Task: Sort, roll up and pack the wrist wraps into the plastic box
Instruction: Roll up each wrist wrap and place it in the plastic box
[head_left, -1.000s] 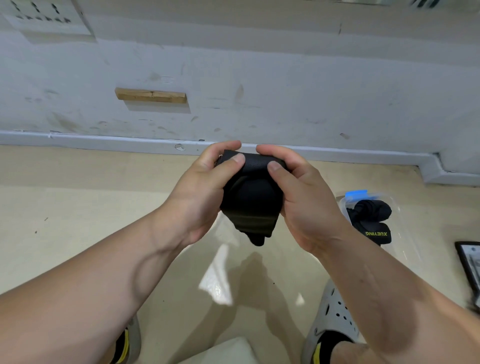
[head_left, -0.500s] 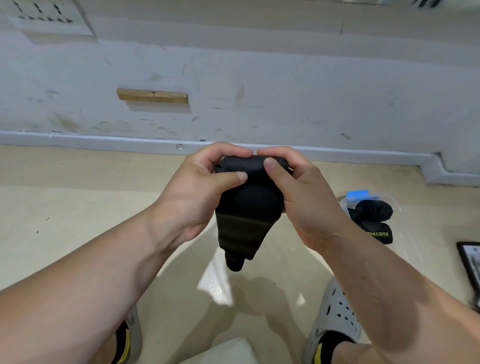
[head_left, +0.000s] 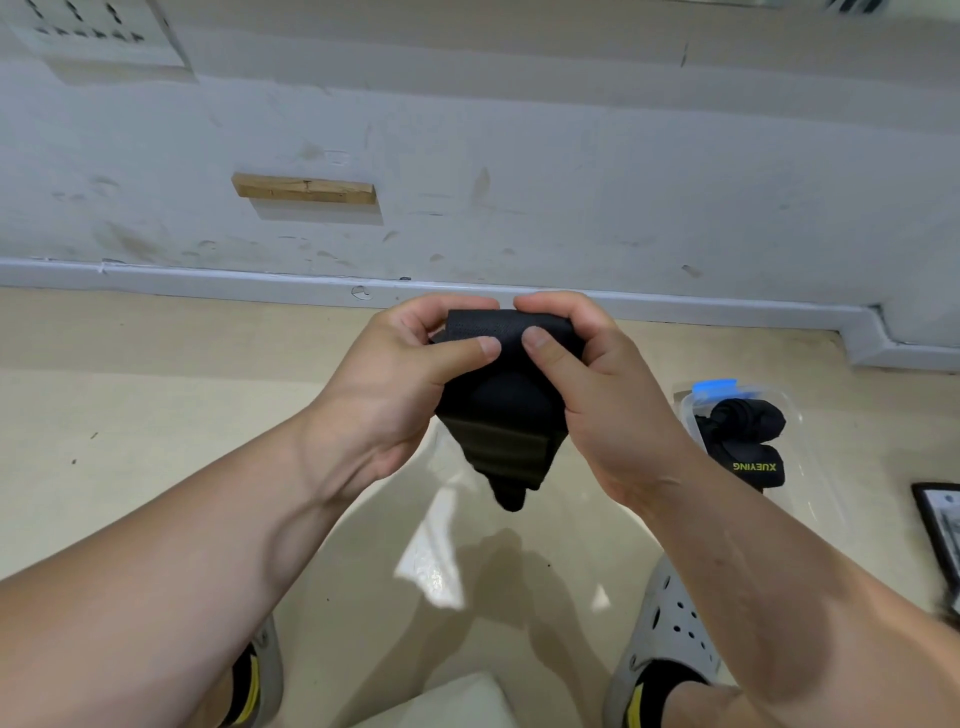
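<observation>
A black wrist wrap (head_left: 506, 410) is held in the air above the floor, partly rolled at its top edge, with a short tail hanging below. My left hand (head_left: 400, 384) grips its left side, thumb pressed on the rolled edge. My right hand (head_left: 597, 395) grips its right side the same way. To the right, on the floor, lies the clear plastic box (head_left: 810, 467) with a blue clip. Inside it are black rolled wraps (head_left: 743, 431), one marked XUEYING in green letters.
A white wall with a baseboard (head_left: 208, 280) runs across the back, with a small wooden block (head_left: 304, 188) fixed on it. Grey clogs (head_left: 670, 629) on my feet stand below my arms. A dark flat object (head_left: 940, 525) lies at the right edge.
The rolled top edge of the wrap has grown as my thumbs and fingers turned it. The hanging tail first dropped lower, then shortened a little.
</observation>
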